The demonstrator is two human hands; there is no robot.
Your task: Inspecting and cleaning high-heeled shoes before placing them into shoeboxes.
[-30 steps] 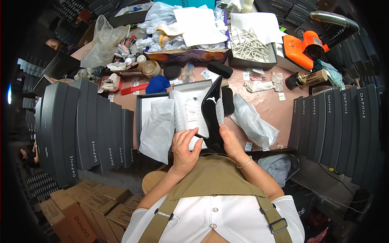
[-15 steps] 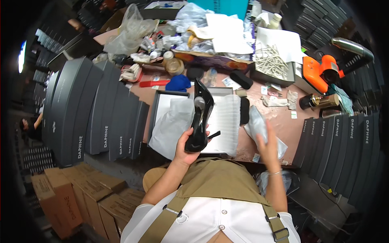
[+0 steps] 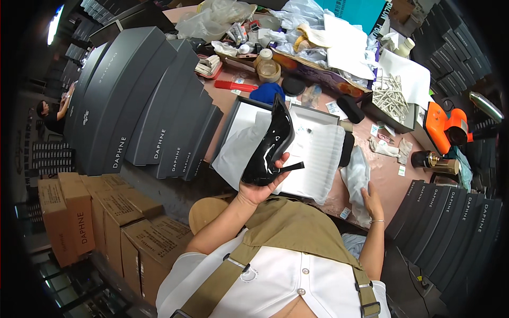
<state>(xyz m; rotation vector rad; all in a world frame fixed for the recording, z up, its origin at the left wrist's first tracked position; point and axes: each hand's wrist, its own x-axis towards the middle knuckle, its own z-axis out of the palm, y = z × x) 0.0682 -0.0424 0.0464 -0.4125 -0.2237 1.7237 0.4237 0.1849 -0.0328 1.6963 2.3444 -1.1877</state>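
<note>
While the left hand (image 3: 259,192) gripped the shoe (image 3: 273,143) left of the box (image 3: 317,113), the right hand (image 3: 373,202) touched the wrap (image 3: 356,175) right of it, finger closure indeterminable; packing seemed in hand, next requiring firm wrap grasp.

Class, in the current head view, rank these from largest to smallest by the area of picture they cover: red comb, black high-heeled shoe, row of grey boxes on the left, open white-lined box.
1. row of grey boxes
2. open white-lined box
3. black high-heeled shoe
4. red comb
</note>
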